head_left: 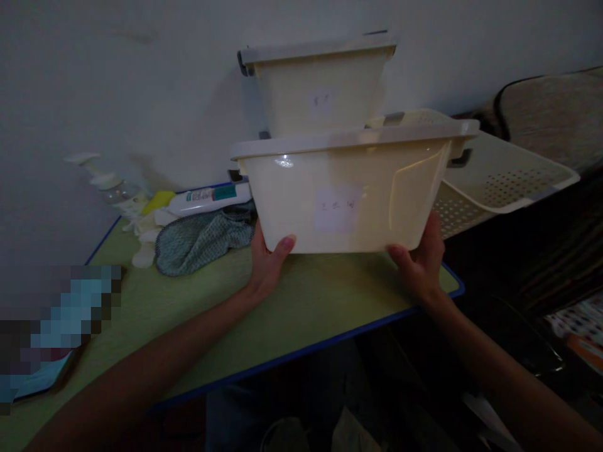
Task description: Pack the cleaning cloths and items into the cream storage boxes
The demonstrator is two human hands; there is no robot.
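A cream storage box (287,207) with a lid and a handwritten label on its front is between my hands. My left hand (271,257) grips its lower left corner, thumb on the front and fingers hidden behind or under it. At the lower right corner, my right hand (421,260) holds it the same way. Behind it, a smaller lidded box (287,88) with dark clips and its own label rises higher; its base is hidden by the larger box.
On the blue-edged green table (330,307), a grey-green cloth (205,242), a white tube (207,199), a yellow item (159,201) and a pump bottle (113,188) lie or stand at left. A perforated cream basket (518,169) is at right. A pixelated object (70,326) lies near left.
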